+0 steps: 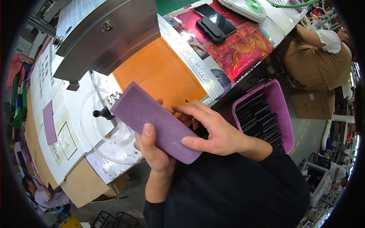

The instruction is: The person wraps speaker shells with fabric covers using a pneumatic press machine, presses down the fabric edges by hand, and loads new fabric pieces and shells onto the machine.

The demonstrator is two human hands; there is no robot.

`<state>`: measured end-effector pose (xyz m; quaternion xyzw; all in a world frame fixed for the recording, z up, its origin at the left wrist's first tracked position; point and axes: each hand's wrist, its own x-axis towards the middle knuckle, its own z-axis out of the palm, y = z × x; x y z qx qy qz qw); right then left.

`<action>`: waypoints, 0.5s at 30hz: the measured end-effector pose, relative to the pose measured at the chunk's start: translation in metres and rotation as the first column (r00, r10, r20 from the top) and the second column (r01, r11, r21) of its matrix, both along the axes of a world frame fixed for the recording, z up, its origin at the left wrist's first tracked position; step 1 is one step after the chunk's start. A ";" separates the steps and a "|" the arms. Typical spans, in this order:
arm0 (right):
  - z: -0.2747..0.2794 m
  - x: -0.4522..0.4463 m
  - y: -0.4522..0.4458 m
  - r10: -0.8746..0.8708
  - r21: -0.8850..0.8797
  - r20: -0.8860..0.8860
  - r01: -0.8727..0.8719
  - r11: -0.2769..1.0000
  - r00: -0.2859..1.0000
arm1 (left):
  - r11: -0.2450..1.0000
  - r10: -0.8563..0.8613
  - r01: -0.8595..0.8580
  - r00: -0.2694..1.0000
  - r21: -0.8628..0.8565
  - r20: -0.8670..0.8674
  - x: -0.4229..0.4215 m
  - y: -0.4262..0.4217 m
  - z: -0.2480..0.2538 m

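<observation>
A purple mesh fabric tube (156,121), marked "xiaomi" near its lower end and resembling a speaker cover, is tilted in front of me. My left hand (154,152) grips it from below, thumb pressed on the front and fingers mostly hidden behind. From the right, my right hand (216,133) holds it too, the thumb by the lettering and the other fingers bent near its far edge. Behind the tube lies an orange pad (163,64) on the machine's bed. The tube's inside is out of sight.
A heavy metal press head (110,34) overhangs the pad. Clear hoses (89,125) and a black knob (102,113) sit left. A pink bin (287,121) holds several black tubes. A phone (218,19) and black case (210,30) lie at the back. A seated person (315,57) is at right.
</observation>
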<state>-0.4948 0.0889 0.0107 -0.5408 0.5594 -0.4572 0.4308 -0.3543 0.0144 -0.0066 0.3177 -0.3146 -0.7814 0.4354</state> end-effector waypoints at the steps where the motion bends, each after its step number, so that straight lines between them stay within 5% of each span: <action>1: -0.003 0.000 0.001 0.023 -0.018 0.008 -0.023 1.000 1.000 | 0.999 0.002 -0.001 1.000 0.042 -0.020 0.000 0.000 0.001; 5: -0.009 -0.009 0.010 0.182 -0.044 0.036 -0.180 0.983 0.983 | 0.999 -0.037 0.037 0.998 -0.012 -0.047 0.005 -0.001 -0.002; 7: -0.007 -0.010 0.010 0.160 -0.052 0.032 -0.159 0.986 0.987 | 0.999 -0.037 0.038 0.998 0.031 -0.054 0.005 0.001 -0.002; 13: 0.004 0.011 -0.002 0.008 -0.018 -0.187 -0.012 1.000 0.982 | 0.952 0.100 -0.033 0.973 -0.303 0.209 -0.004 0.001 0.003; 15: -0.001 0.013 -0.004 0.027 -0.052 -0.174 -0.037 0.998 0.984 | 0.970 0.100 -0.061 0.983 -0.236 0.154 0.001 -0.001 0.000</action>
